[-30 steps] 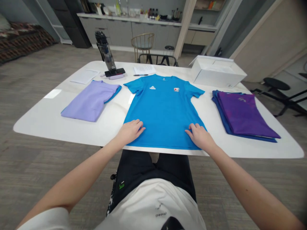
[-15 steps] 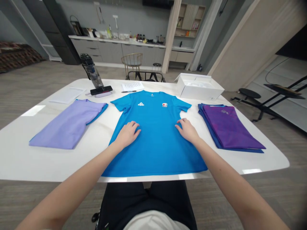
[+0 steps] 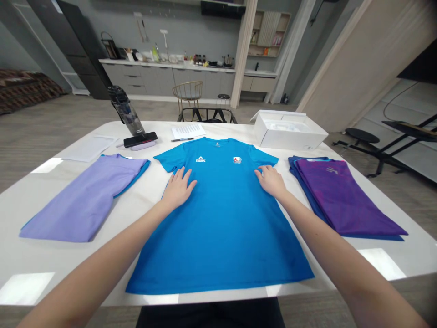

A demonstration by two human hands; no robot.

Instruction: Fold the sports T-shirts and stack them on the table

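Observation:
A blue T-shirt [image 3: 218, 218] lies spread front up in front of me, its collar away from me. It has a white logo on one side of the chest and a red and white badge on the other. My left hand [image 3: 178, 187] rests on the shirt's left edge below the sleeve, palm down with fingers spread. On the opposite edge, my right hand [image 3: 271, 181] lies with its fingers loosely bent, touching the cloth under the other sleeve. Neither hand grips anything.
Folded lilac clothing [image 3: 82, 196] lies at left, folded purple and navy clothing [image 3: 344, 196] at right. Along the white table's [image 3: 143, 214] far side are papers [image 3: 87, 148], a handheld vacuum [image 3: 128, 114], a pen [image 3: 182, 139], a printed sheet [image 3: 187, 131] and a white box [image 3: 290, 136].
My view has shifted, so the shirt's lower hem and the table's front edge appear lower. My hands have slid up the shirt's sides toward the sleeves, and my left fingers have spread.

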